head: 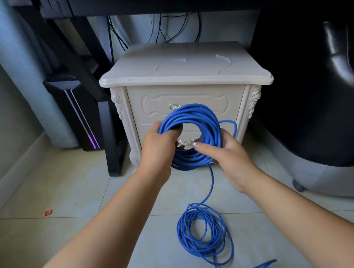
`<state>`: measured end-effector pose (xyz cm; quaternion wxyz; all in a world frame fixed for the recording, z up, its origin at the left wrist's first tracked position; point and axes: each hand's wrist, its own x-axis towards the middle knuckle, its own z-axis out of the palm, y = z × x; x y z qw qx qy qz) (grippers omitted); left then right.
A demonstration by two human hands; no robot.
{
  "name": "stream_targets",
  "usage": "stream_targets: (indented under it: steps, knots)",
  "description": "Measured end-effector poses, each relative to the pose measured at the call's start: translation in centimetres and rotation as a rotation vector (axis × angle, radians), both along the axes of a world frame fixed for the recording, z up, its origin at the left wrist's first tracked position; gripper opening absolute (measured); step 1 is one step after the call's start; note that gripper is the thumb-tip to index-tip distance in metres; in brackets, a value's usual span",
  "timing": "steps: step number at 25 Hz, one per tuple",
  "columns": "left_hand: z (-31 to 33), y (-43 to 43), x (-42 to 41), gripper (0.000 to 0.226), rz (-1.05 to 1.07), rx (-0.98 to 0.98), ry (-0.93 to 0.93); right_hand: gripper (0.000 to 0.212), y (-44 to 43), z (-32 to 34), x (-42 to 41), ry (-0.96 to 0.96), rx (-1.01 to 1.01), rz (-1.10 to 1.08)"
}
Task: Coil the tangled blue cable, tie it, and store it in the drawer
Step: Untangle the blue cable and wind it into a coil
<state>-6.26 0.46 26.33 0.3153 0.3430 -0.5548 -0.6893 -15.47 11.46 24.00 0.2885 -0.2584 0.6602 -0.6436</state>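
Observation:
A coil of blue cable [200, 118] is held upright in the air in front of a cream nightstand [183, 76]. My left hand [158, 149] grips the coil's left side, fingers curled through the ring. My right hand [224, 153] holds the lower right side, index finger stretched across the bundle. From the coil one strand drops to the floor, where a loose pile of blue cable loops [202, 231] lies, its free end [266, 265] trailing right. Both drawers [181, 102] of the nightstand are closed; the coil partly hides their metal handles.
A black computer tower [78, 118] with a purple light strip stands left of the nightstand beside a dark desk leg [110, 140]. A black chair [326, 107] fills the right. Dark wires hang behind. A small red scrap [48, 212] lies on the tiled floor.

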Motion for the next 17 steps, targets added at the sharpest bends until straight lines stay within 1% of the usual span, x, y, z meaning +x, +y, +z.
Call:
stream_targets:
  steps: [2, 4, 5, 8, 10, 11, 13, 15, 16, 17]
  knots:
    - [-0.3, 0.5, -0.3, 0.006, -0.010, 0.166, 0.036, 0.029, -0.2, -0.1, 0.2, -0.044, -0.058, -0.042]
    - [-0.6, 1.0, -0.3, 0.003, -0.057, 0.231, 0.038, 0.039, -0.4, 0.1, 0.2, -0.061, -0.065, -0.094]
    - [-0.7, 1.2, -0.4, 0.003, -0.084, 0.234, 0.027, 0.039, -0.3, 0.1, 0.0, -0.041, -0.043, -0.117]
    - [-0.4, 0.7, -0.1, 0.011, -0.179, 0.127, -0.084, 0.024, -0.2, 0.6, -0.5, 0.021, -0.026, -0.152]
    - [-0.2, 0.2, 0.1, 0.019, -0.231, 0.044, -0.142, 0.022, 0.0, 1.3, -0.9, 0.024, -0.043, -0.138]
    - [0.0, -0.1, 0.2, 0.023, -0.258, 0.001, -0.135, 0.022, 0.2, 1.8, -1.1, 0.034, -0.021, -0.121]
    - [0.1, -0.6, 0.5, 0.039, -0.317, -0.145, -0.103, 0.022, 0.8, 2.5, -1.4, 0.085, 0.073, -0.041]
    - [0.3, -0.9, 0.8, 0.058, -0.372, -0.313, -0.123, 0.024, 1.0, 2.9, -1.6, 0.146, 0.140, 0.066]
    - [0.2, -1.0, 0.8, 0.062, -0.402, -0.322, -0.120, 0.027, 1.0, 2.9, -1.5, 0.154, 0.162, 0.113]
    - [0.3, -0.9, 0.9, 0.062, -0.438, -0.262, -0.097, 0.033, 1.0, 2.8, -1.5, 0.150, 0.177, 0.144]
